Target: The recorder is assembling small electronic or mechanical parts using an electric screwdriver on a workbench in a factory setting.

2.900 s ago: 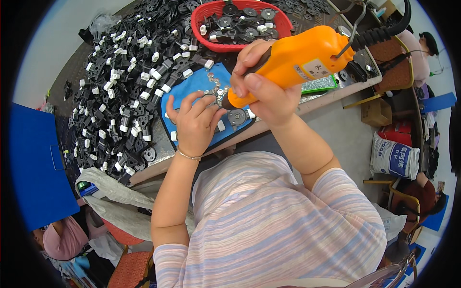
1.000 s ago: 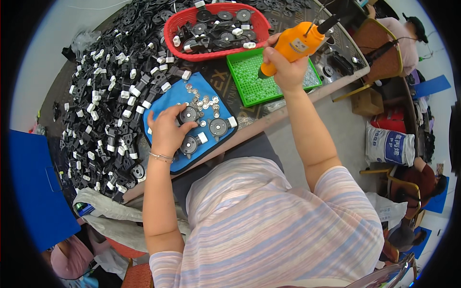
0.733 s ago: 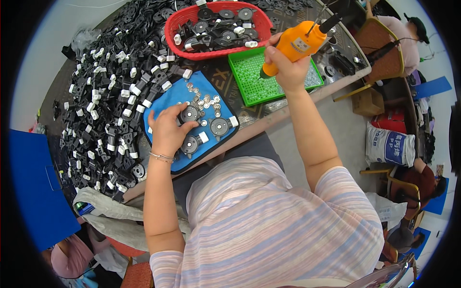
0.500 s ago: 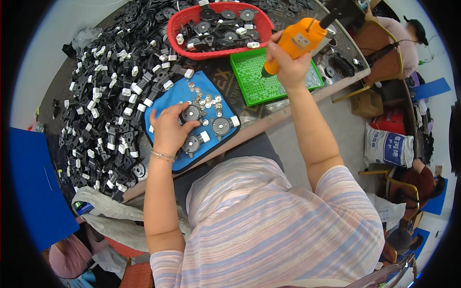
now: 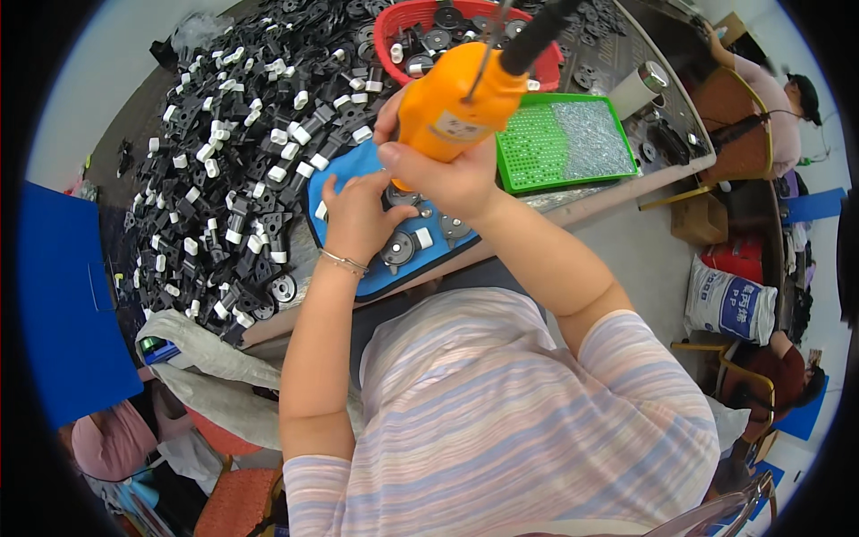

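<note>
My right hand (image 5: 452,179) grips an orange electric screwdriver (image 5: 461,98), upright over the blue mat (image 5: 376,285). Its tip is hidden behind the tool's body and my hand. Directly below, my left hand (image 5: 361,217) has thumb and fingers curled around a black round part (image 5: 404,195), mostly covered by both hands. Closer to me on the mat lies a black wheel-like part (image 5: 396,251) with a white tab. Another black wheel-like part (image 5: 455,227) rests to its right, partly behind my right wrist.
A large heap of black parts with white tabs (image 5: 237,192) covers the table's left side. Beyond my right hand stand a red basket (image 5: 548,70) of black parts and a green tray (image 5: 530,184) holding small silver pieces. A pale cylindrical flask (image 5: 635,89) lies beside the tray.
My right hand has brought the screwdriver left and down from over the green tray to above my left hand. My left hand stays at the black round part; the view has shifted.
</note>
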{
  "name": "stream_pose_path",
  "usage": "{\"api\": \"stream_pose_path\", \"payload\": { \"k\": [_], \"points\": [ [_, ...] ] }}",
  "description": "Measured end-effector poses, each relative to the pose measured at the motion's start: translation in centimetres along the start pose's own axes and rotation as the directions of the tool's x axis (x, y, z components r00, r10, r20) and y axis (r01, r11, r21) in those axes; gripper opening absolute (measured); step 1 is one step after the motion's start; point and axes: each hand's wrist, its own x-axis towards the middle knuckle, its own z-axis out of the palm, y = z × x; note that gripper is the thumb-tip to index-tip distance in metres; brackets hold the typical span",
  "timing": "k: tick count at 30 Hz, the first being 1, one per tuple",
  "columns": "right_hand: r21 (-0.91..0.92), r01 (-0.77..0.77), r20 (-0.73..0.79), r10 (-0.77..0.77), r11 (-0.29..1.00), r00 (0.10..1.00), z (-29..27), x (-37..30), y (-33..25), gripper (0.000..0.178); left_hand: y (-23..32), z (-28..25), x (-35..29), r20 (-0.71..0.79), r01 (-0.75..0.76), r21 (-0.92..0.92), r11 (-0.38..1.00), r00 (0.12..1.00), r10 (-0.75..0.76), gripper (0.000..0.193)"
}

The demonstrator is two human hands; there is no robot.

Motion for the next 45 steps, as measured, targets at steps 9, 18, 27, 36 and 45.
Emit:
{"api": "stream_pose_path", "payload": {
  "k": [9,18,27,36,45],
  "points": [
    [-0.12,0.032,0.121,-0.017,0.992,0.992,0.5,-0.3,1.5,0.036,-0.7,0.4,0.2,-0.115,-0.074,-0.083,0.994,0.991,0.064,0.041],
    [-0.072,-0.063,0.255,0.079,0.995,0.964,-0.6,0.8,0.5,0.036,-0.9,0.4,0.5,-0.135,-0.134,0.006,0.991,0.982,0.134,0.045],
    [-0.174,0.052,-0.214,-0.09,0.983,0.973,-9.5,-1.2,-5.2,0.023,0.3,-0.6,0.3,0.089,0.064,-0.008,0.998,0.994,-0.063,0.05],
    [-0.209,0.054,-0.348,-0.126,0.976,0.929,-10.8,-2.3,-2.7,0.022,0.4,-0.7,0.4,0.099,0.087,-0.014,0.996,0.991,-0.085,0.048],
    [-0.31,0.009,-0.309,-0.109,0.951,0.945,-10.9,-2.0,-2.4,0.02,0.6,-0.7,0.4,0.109,0.105,-0.033,0.994,0.989,-0.101,0.049]
  ]
}}
